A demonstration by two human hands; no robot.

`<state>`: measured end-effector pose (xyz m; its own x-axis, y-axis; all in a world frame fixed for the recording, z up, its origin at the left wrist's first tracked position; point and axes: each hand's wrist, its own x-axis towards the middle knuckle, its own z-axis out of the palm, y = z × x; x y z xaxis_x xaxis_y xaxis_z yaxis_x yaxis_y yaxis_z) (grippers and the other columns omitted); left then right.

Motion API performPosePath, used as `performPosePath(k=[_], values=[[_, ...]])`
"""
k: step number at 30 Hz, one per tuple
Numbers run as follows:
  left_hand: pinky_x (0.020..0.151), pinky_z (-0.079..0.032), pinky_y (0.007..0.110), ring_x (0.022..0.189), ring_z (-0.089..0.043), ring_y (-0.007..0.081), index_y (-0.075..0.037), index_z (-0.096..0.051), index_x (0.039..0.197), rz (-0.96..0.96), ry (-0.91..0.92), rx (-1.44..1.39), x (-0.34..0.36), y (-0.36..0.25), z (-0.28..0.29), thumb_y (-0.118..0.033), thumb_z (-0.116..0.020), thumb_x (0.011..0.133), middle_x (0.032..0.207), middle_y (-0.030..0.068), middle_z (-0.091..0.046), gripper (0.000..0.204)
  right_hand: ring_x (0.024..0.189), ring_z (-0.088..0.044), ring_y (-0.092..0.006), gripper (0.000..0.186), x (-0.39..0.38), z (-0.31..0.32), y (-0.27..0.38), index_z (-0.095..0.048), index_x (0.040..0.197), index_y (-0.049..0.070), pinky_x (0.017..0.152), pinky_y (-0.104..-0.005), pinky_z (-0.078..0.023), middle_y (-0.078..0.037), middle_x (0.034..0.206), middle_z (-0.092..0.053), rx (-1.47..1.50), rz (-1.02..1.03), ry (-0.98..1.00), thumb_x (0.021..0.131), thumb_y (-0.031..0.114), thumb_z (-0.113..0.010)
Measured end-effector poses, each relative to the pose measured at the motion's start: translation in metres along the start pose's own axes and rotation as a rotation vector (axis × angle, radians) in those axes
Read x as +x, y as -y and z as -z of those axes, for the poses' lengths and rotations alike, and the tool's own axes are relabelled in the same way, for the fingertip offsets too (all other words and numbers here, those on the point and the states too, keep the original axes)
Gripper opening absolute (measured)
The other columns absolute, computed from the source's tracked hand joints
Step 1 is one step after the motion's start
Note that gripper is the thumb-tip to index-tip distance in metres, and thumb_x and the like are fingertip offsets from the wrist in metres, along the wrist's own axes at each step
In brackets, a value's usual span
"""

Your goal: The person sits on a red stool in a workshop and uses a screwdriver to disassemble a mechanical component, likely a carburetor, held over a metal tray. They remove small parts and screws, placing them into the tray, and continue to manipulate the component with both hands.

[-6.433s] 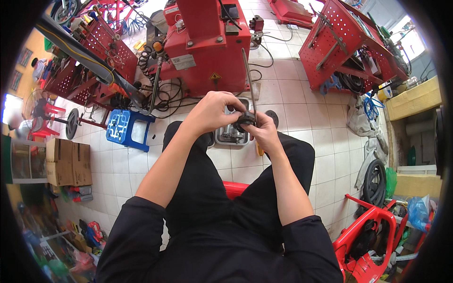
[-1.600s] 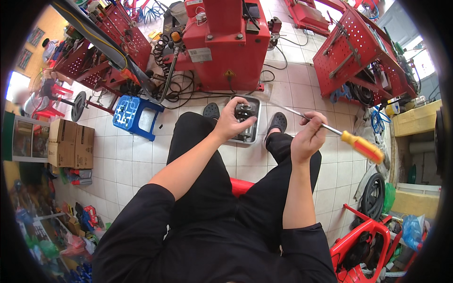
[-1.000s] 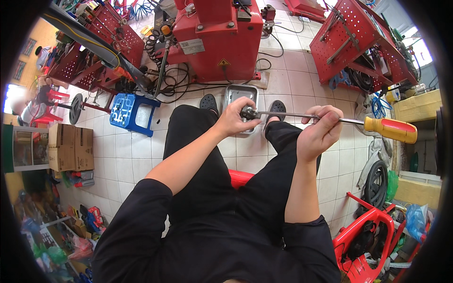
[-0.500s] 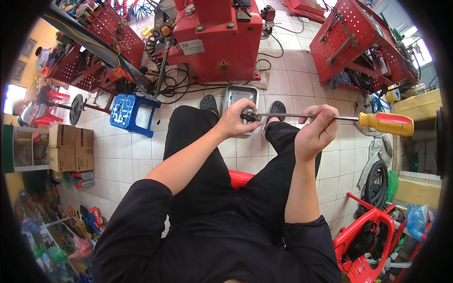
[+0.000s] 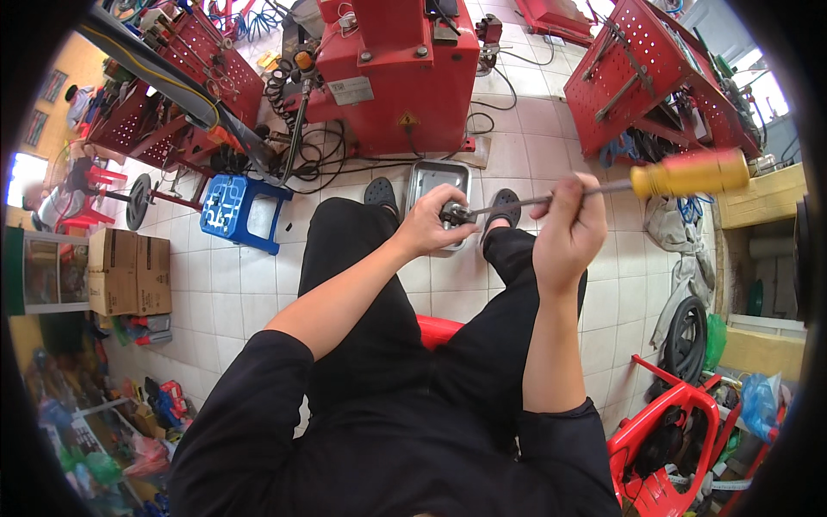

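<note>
My left hand (image 5: pixel 427 226) is closed around a small dark metal part (image 5: pixel 454 212) above my knees. My right hand (image 5: pixel 568 226) pinches the steel shaft of a long screwdriver (image 5: pixel 603 186) whose yellow-orange handle (image 5: pixel 689 172) sticks out to the right. The tip of the shaft rests in the metal part. A shallow metal tray (image 5: pixel 436 184) lies on the tiled floor between my feet, partly hidden by my left hand. I sit on a red stool (image 5: pixel 438 329).
A red machine (image 5: pixel 401 69) with coiled hoses and cables stands just beyond the tray. Red perforated tool racks (image 5: pixel 663 77) stand at right and upper left. A blue plastic stool (image 5: pixel 237 211) and cardboard boxes (image 5: pixel 129 271) are at left. A tyre (image 5: pixel 687 323) lies at right.
Earlier both hands worked close together on the part. The right hand then swung the screwdriver out to the right, brought its tip to the part, and its handle has now risen slightly.
</note>
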<state>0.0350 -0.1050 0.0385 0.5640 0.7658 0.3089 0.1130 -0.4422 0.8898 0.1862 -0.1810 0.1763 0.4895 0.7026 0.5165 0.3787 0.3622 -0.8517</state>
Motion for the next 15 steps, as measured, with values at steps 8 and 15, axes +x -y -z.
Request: performPosePath(k=[8, 15], values=[[0.061, -0.041, 0.019, 0.069, -0.049, 0.0019, -0.007, -0.050, 0.095, 0.135, -0.140, -0.264, 0.039, 0.010, 0.014, -0.011, -0.076, 0.074, 0.078, -0.0035, -0.056, 0.034, 0.070, -0.056, -0.0079, 0.015, 0.072, -0.037, 0.025, -0.058, 0.098, -0.002, 0.066, -0.0231, -0.046, -0.004, 0.081, -0.058, -0.188, -0.019, 0.482, 0.093, 0.010, -0.051], [0.061, -0.042, 0.021, 0.068, -0.048, 0.0044, -0.007, -0.052, 0.090, 0.251, -0.138, -0.385, 0.042, 0.032, 0.001, -0.016, -0.078, 0.071, 0.075, -0.0026, -0.054, 0.034, 0.072, -0.058, -0.0089, 0.015, 0.070, -0.054, -0.002, -0.059, 0.102, -0.003, 0.066, -0.0233, -0.047, -0.005, 0.089, -0.060, -0.093, -0.073, 0.468, 0.090, 0.005, -0.055]])
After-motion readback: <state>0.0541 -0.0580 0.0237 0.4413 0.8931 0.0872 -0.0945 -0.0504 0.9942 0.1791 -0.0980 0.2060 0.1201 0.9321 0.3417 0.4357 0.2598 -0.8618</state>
